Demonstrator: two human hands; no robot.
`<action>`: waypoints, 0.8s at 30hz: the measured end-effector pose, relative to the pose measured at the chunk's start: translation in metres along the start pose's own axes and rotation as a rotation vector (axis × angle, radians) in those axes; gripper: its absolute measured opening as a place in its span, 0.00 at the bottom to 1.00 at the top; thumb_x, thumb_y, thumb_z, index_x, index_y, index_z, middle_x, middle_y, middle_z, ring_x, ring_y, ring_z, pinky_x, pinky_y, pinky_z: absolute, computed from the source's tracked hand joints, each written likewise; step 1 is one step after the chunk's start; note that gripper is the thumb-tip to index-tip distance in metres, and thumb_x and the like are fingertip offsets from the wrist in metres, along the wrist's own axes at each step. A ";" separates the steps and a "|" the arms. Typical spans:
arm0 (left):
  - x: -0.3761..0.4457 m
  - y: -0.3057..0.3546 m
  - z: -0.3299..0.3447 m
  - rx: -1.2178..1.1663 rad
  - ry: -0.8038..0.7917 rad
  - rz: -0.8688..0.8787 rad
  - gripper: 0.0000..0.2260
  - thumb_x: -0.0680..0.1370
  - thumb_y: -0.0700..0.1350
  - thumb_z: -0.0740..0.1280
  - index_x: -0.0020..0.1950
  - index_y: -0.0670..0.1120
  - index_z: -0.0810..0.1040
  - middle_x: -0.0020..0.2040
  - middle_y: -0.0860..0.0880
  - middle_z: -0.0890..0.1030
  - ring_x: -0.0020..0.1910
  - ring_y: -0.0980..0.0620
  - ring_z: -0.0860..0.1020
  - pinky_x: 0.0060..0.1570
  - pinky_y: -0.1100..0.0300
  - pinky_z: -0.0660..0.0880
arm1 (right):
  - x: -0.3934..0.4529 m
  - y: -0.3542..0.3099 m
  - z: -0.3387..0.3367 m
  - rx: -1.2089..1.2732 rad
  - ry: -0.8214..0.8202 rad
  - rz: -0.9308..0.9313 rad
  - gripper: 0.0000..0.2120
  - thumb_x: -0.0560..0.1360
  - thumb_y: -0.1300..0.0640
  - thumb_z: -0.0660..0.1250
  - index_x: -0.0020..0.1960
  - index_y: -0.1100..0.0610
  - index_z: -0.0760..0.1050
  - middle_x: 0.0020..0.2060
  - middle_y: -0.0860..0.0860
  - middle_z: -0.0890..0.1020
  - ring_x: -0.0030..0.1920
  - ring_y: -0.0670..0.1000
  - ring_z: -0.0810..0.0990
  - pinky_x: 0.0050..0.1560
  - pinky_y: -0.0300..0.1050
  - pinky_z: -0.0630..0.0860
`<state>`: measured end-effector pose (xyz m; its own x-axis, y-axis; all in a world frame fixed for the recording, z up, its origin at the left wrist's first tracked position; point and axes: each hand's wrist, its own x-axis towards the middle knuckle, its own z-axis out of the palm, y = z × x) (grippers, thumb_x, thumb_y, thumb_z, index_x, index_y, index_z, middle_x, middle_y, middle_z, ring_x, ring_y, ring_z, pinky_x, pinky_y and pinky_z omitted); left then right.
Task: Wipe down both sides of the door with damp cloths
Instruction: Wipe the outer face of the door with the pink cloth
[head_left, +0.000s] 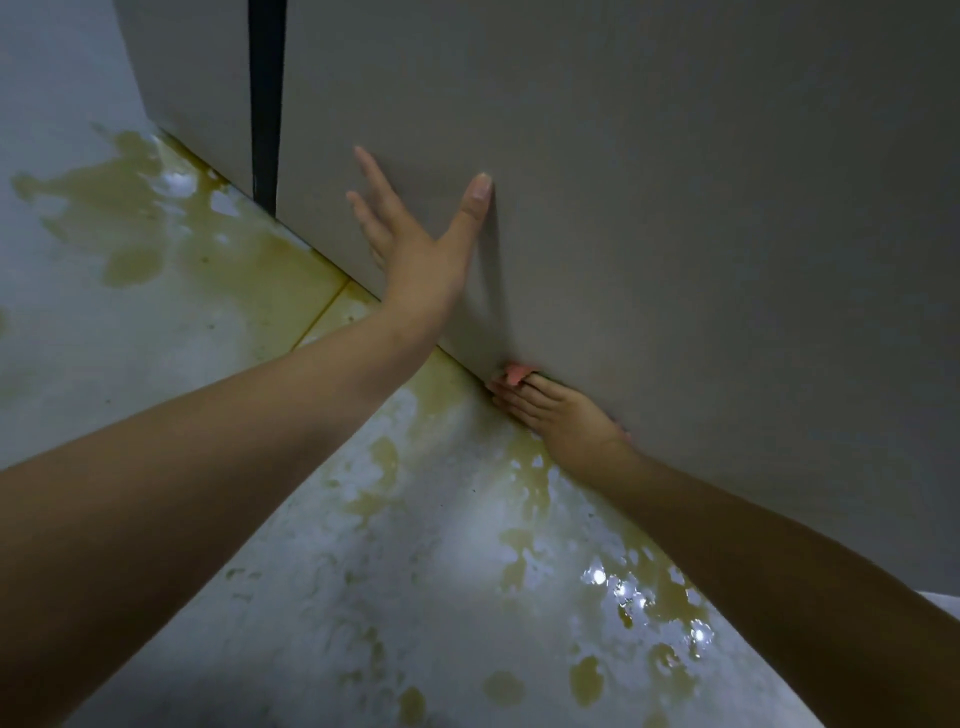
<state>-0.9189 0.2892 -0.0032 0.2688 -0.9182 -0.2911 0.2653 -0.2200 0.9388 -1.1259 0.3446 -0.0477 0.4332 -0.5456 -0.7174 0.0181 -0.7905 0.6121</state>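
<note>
Grey door (649, 218) fills the head view, upright, w/ left hand (415, 249) flat on it, fingers straight & spread, bracing; right hand (558, 418) low at the door's bottom edge, fingers pressing a pink cloth (514, 373) to the panel just above the wet, yellow-stained floor (322, 519). Cloth mostly hidden under the fingers, so can't tell if they wrap it or just push flat. Best bet imo: keep left hand steadying the door, run cloth along bottom edge in overlapping passes w/o dipping into the puddle, then do the other side.
</note>
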 end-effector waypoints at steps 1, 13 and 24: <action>-0.001 -0.001 0.003 -0.002 0.010 0.005 0.44 0.74 0.63 0.66 0.77 0.57 0.37 0.77 0.46 0.34 0.76 0.51 0.37 0.65 0.58 0.45 | 0.004 0.000 -0.002 -0.026 -0.002 0.004 0.29 0.81 0.54 0.44 0.75 0.64 0.35 0.76 0.55 0.40 0.76 0.55 0.39 0.62 0.57 0.26; -0.005 -0.005 0.019 -0.010 0.095 0.007 0.40 0.77 0.63 0.61 0.78 0.55 0.39 0.78 0.48 0.39 0.77 0.52 0.42 0.62 0.63 0.44 | -0.053 -0.014 0.039 0.021 0.019 0.012 0.29 0.80 0.58 0.43 0.75 0.60 0.33 0.75 0.52 0.37 0.75 0.52 0.39 0.65 0.55 0.29; -0.021 0.001 0.028 -0.020 0.081 -0.037 0.38 0.78 0.64 0.59 0.78 0.54 0.39 0.79 0.46 0.40 0.77 0.52 0.46 0.62 0.64 0.47 | -0.141 0.004 0.048 0.079 0.416 0.576 0.34 0.72 0.62 0.56 0.77 0.50 0.52 0.75 0.44 0.56 0.76 0.46 0.45 0.71 0.43 0.52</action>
<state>-0.9502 0.2991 0.0090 0.3324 -0.8795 -0.3407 0.2950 -0.2461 0.9233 -1.2301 0.4046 0.0398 0.6626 -0.7434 -0.0911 -0.3757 -0.4352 0.8182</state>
